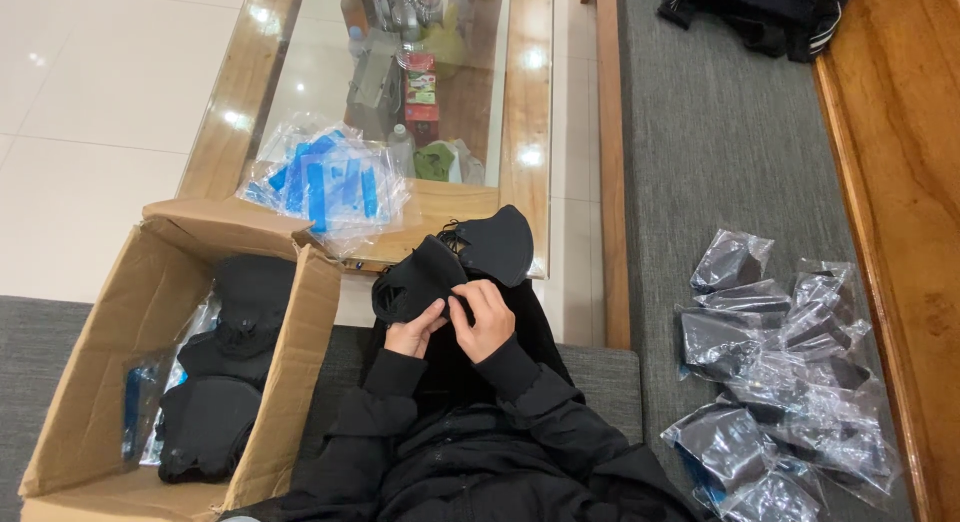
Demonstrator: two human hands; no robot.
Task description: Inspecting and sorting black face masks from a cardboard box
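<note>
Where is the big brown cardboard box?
In the head view, the open brown cardboard box sits low on the left on the grey cushion, beside the person's left hand, with black masks stacked inside.

It looked like a living room in a home: a grey sofa (720, 162) with wood edges, a glass-topped counter (527, 102) far ahead, and a shiny tiled floor (90, 112).

1. Open cardboard box (90, 382) on the left, with black masks inside.
2. Clear bags with blue strips (325, 182) on the glass tabletop (528, 102).
3. Pile of bagged black masks (780, 372) on the grey cushion (720, 162).
</note>
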